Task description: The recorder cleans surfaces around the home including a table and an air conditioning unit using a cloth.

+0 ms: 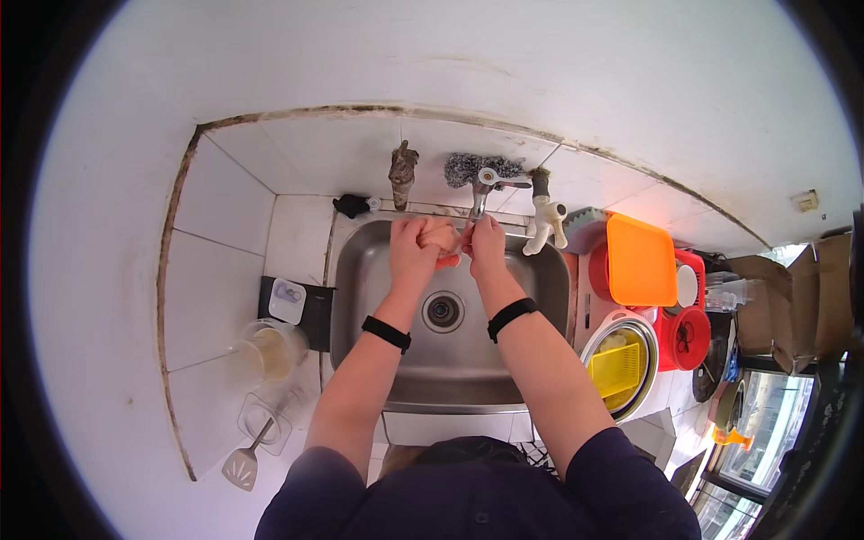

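Over the back of the stainless steel sink (378, 324), my left hand (413, 251) grips a crumpled pinkish-orange cloth (440, 236). Part of the cloth is hidden by the fingers. A brighter orange bit (447, 262) shows beneath it. My right hand (487, 244) is just right of the cloth, its fingers bent close under the spout of the chrome tap (479, 201). Whether those fingers pinch anything is too small to tell. Below and between my forearms lies the sink drain (443, 311).
A white plastic tap (542, 226) and a capped pipe stub (403, 177) jut from the tiled wall. On the right stand an orange tray (641, 260), a red bowl (687, 339) and a steel basin (651, 344) with a yellow basket (615, 371). A slotted spatula (241, 467) lies left.
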Demonstrator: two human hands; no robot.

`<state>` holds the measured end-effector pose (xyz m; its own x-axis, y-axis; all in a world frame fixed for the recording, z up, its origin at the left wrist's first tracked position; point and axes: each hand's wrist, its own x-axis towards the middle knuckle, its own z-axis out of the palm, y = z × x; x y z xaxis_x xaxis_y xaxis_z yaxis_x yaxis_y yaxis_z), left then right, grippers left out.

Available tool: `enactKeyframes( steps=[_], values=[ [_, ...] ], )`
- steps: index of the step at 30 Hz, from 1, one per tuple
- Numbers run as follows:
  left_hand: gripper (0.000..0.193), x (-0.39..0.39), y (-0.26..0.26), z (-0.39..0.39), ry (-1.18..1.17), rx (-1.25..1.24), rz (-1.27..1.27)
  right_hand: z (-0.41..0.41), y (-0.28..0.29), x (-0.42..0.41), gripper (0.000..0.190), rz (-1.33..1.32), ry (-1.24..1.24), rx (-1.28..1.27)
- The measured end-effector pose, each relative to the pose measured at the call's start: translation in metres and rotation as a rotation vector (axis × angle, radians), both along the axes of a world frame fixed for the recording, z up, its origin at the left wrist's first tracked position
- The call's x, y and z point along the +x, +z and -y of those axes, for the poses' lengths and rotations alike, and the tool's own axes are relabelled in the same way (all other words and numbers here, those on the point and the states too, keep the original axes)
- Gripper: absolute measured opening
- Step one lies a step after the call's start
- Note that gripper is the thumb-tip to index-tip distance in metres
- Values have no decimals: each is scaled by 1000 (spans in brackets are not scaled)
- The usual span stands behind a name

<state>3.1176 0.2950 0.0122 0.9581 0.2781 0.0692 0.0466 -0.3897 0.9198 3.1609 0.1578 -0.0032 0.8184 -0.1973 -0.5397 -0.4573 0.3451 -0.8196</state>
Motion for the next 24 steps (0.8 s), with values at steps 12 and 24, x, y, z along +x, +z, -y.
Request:
enactKeyframes(
  steps=[12,24],
  values=[
    [34,-18,16,-7,-172,351,65,8,-51,17,30,133,253,-663],
    [31,-5,-7,26,-475,-212,84,23,37,-34,41,-150,20,651]
  ],
)
